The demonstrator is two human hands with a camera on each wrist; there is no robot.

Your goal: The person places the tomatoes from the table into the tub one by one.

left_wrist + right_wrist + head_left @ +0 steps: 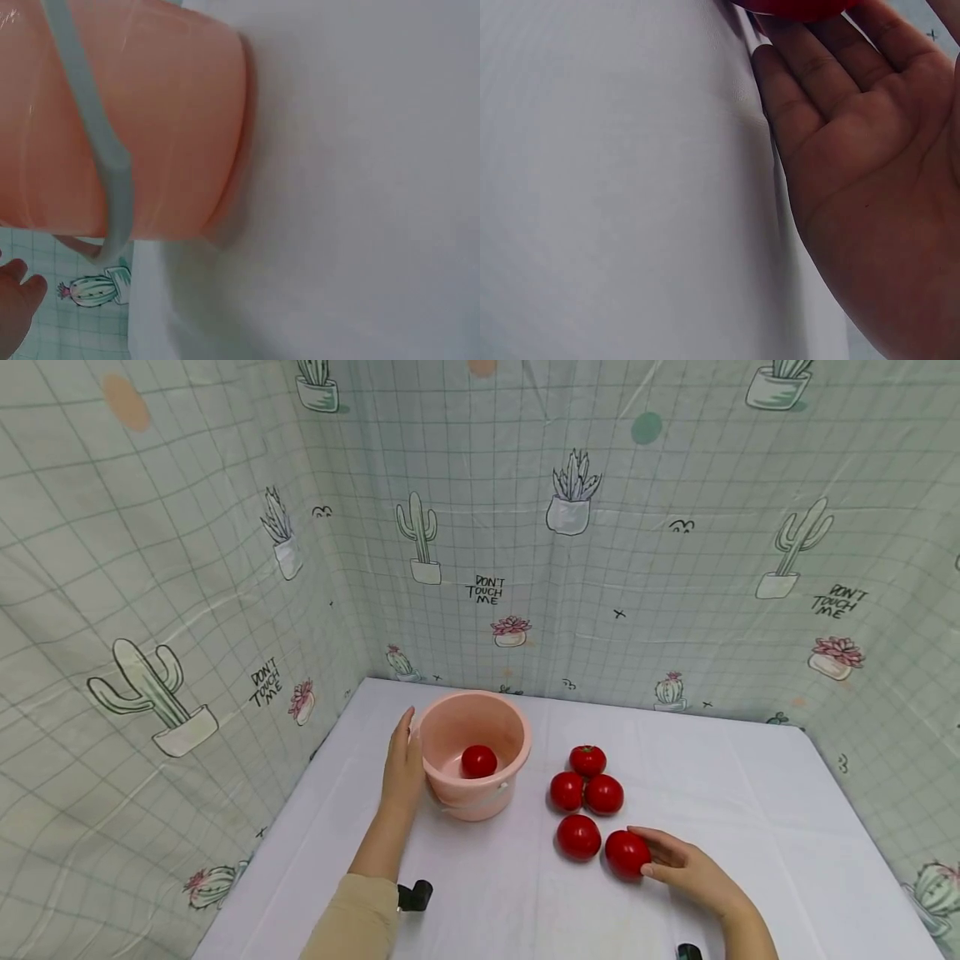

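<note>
A pink bucket [474, 797] with a pale handle [112, 161] stands on the white table, and one red tomato [478, 762] lies inside it. My left hand [403, 764] is at the bucket's left side, fingers extended along the wall near the rim. My right hand [693, 872] has its thumb and fingers around the right side of a tomato [627, 854] on the table. In the right wrist view only the lower edge of a red tomato [799, 7] shows, at the fingertips. Close by sits another tomato [578, 837].
Behind that pair are three more tomatoes, a back one [588, 761], a left one [566, 792] and a right one [603, 795]. Cloth walls [480, 527] printed with cacti rise at the back and sides of the table [720, 777].
</note>
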